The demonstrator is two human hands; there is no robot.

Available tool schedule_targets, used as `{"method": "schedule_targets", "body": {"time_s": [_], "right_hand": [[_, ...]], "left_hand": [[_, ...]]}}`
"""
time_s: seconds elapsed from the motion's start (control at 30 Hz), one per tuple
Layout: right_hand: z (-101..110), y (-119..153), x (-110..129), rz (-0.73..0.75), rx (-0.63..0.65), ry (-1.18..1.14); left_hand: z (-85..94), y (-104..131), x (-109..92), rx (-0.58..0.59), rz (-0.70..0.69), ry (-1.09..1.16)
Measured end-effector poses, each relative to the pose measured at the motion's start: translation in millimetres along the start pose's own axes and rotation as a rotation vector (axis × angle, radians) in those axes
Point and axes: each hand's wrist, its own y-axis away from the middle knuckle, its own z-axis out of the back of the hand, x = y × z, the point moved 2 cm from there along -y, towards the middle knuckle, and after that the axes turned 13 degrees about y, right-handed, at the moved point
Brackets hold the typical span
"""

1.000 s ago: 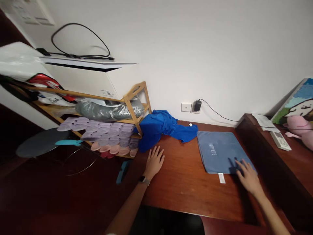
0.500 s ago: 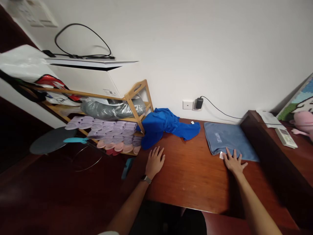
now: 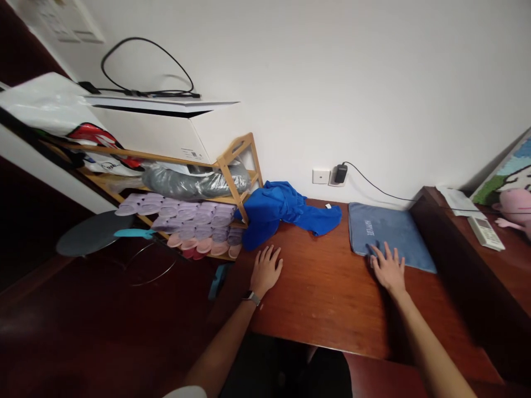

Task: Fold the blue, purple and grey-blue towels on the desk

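Observation:
My left hand (image 3: 266,271) rests on the brown wooden table (image 3: 319,287) with its fingers apart, a watch on the wrist. Just beyond it, a crumpled blue cloth (image 3: 277,207) lies along the wall side, against the shelf. My right hand (image 3: 389,268) is spread at the near edge of a flat grey-blue cloth item (image 3: 385,229) with pale lettering. Its fingertips overlap that edge; whether they press on it or hover, I cannot tell. Neither hand holds anything.
A wooden shelf (image 3: 232,171) on the left carries a white box (image 3: 153,130), a plastic-wrapped grey roll (image 3: 191,182) and several pairs of slippers. A round stool (image 3: 95,232) stands lower left. On the right are a remote control (image 3: 486,232) and a pink plush toy (image 3: 516,207).
My right hand has shifted slightly left and up, and the white tag at the grey-blue item's near edge is now mostly hidden. The item's near edge lies flatter. My left hand stays on the table.

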Motion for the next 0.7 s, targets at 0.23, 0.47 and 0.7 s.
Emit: {"method": "schedule_targets", "body": {"time_s": [0.23,0.47,0.7], "right_hand": [[-13,-2,11,0.145,0.170,0.026],[35,-16,59,0.197,-0.088,-0.097],[68,-39,209,0.121,0.133,-0.410]], "left_hand": [[1.3,2,-3,0.025,0.014,-0.008],[-0.9,5,-2,0.015,0.035,0.023],[-1.3,8,-2,0.013,0.029,0.035]]}}
